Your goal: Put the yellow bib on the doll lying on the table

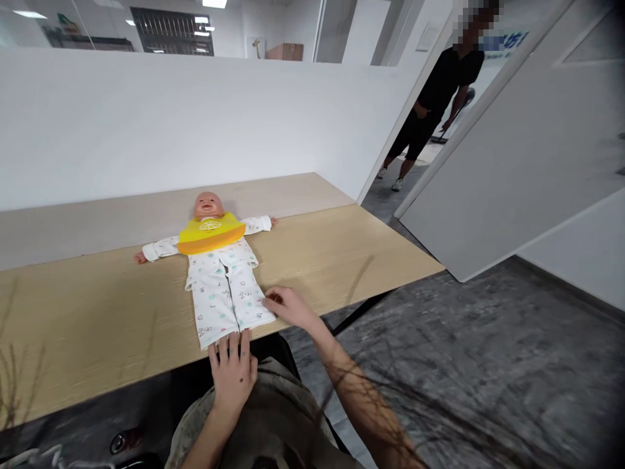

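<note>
A baby doll (209,206) lies on its back on the wooden table, arms spread out to both sides. It wears white patterned pyjamas (209,296) and a yellow bib (208,234) with an orange lower edge. At the table's front edge, my left hand (233,371) rests with fingers stretched out at the hem of one trouser leg. Beside the other leg, my right hand (289,306) touches the cloth near its cuff. The fingers of that hand are curled, and whether they pinch the fabric is hidden.
The wooden table (336,260) meets a white wall (195,124) behind it. To the right stands an open door (488,169). A person in dark clothes (439,91) stands in the doorway holding a long-handled tool. Dark strands of hair cross the view.
</note>
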`<state>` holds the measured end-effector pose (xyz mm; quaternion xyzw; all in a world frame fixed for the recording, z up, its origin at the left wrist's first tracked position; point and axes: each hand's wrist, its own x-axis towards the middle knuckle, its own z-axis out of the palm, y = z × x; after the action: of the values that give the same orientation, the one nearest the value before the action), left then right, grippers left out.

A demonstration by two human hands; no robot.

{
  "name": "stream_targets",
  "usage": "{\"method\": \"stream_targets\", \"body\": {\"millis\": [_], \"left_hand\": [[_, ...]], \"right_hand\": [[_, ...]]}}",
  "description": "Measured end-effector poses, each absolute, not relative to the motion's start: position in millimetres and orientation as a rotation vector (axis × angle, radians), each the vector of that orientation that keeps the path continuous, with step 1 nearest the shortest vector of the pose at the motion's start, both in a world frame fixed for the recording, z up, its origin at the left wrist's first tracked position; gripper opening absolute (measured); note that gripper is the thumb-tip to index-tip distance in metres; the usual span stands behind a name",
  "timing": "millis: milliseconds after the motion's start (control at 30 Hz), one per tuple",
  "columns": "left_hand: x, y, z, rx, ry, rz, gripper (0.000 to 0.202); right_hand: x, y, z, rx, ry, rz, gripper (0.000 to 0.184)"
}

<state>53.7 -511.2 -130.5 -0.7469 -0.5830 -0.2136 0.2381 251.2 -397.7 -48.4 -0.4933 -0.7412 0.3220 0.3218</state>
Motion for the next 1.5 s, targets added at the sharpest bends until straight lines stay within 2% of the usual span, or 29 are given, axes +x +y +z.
{"method": "stream_targets", "body": {"millis": [233,367,500,667,800,933,1133,1500], "left_hand": [[60,-532,-122,-2.149,-1.544,-0.640,0.051],[59,-546,-116,-2.210,-1.501,-0.784,0.040],[50,-548,-107,-2.165,-1.440,-0.913,0.036],[36,-540,-104,-2.086,-1.441,-0.924,0.047],[30,-538,-111,-2.178,-1.400,-0.919,0.054],[26,-533,-119,-2.170,-1.401,-0.884,0.060],[25,-523,-126,-2.089,-1.428,-0.848,0.077],[26,-513,-124,-2.079,-1.413,-0.719,0.081]], "right_hand": [[250,-425,-79,-1.339,-1.923,0.525,0.017],[258,-447,-88,-1.306,-1.974,0.422,0.007],[250,-445,-93,-1.447,-2.019,0.123,0.025],[231,-445,-101,-1.427,-1.931,-0.034,0.011],[224,-476,-111,-1.151,-1.778,-0.022,0.002],[215,-501,-117,-0.936,-1.943,0.003,0.029],[194,-502,-127,-1.157,-2.075,-0.111,0.053],[189,-501,-131,-1.302,-2.217,-0.075,0.071]]}}
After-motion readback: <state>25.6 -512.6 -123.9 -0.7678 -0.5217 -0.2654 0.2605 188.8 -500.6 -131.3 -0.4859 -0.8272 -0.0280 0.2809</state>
